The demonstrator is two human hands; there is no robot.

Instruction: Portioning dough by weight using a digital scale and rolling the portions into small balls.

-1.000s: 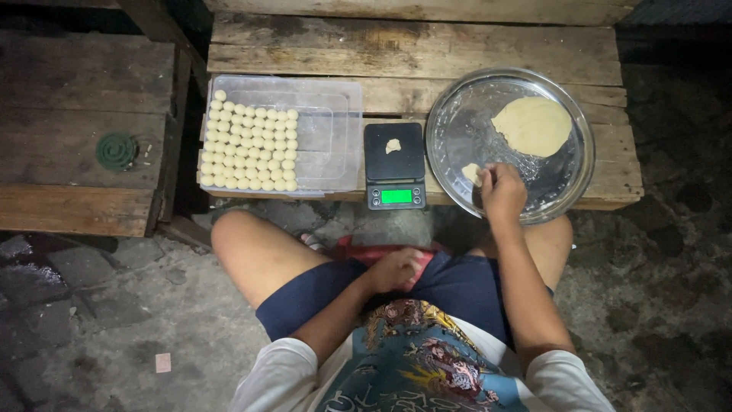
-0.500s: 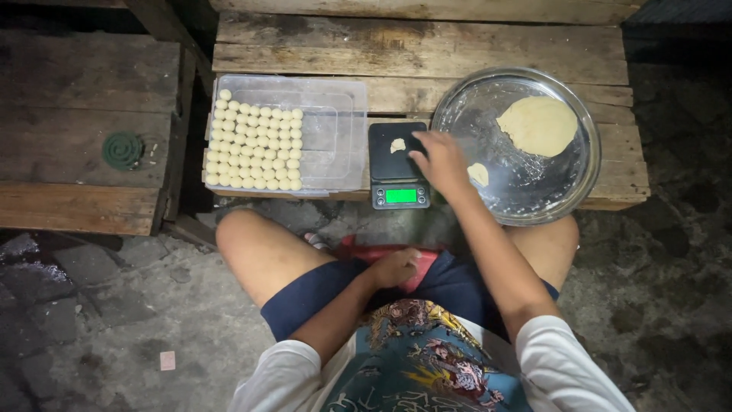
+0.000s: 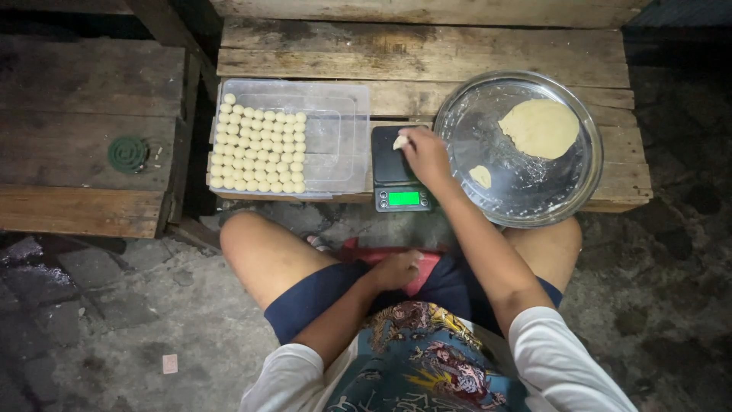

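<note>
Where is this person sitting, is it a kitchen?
Probably not a real kitchen: more like an outdoor or backyard work spot. The wooden pallet serves as a table, the ground is rough stone, and a small scale sits there.

Floor: dark, cracked stone paving (image 3: 91,305)
Furniture: weathered plank bench (image 3: 427,46); second wooden bench (image 3: 76,99) at left
Light: dim

Pale cream dough balls (image 3: 258,149) fill a clear plastic tray (image 3: 347,137); the black scale (image 3: 398,169) glows green; the round metal pan (image 3: 587,183) is silver.
</note>
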